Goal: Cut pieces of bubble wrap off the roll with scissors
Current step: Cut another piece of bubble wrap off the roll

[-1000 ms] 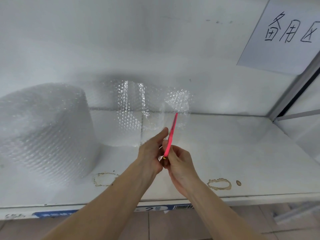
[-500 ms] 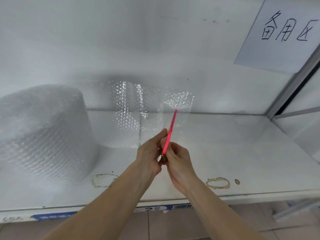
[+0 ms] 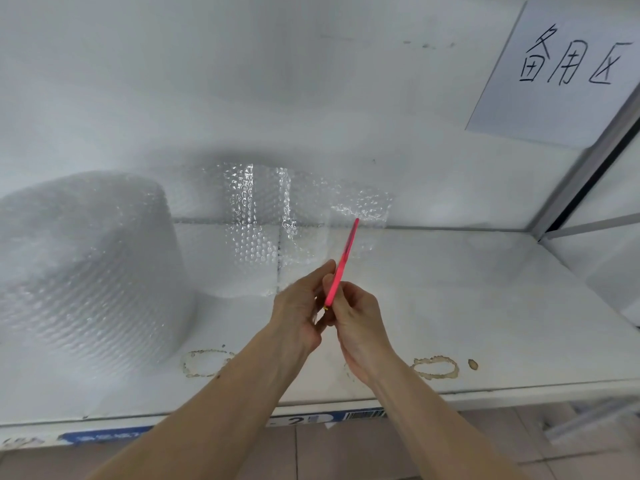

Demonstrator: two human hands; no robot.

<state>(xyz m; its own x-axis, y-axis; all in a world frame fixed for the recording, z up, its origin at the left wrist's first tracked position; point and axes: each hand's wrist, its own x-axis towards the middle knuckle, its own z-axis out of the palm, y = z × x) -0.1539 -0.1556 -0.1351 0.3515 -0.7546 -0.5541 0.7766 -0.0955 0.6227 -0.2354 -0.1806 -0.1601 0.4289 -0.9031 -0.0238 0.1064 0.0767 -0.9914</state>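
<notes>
A big white roll of bubble wrap (image 3: 83, 268) stands at the left of the frame, its clear bumpy sheet (image 3: 277, 230) stretches out to the middle, and thin pink scissors (image 3: 341, 263) point up and to the right at the sheet's far edge.

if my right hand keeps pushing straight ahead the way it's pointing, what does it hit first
Probably the hanging bubble wrap sheet, which the pink scissors in your right hand already point into; the back wall lies beyond. Depth is unclear.
</notes>
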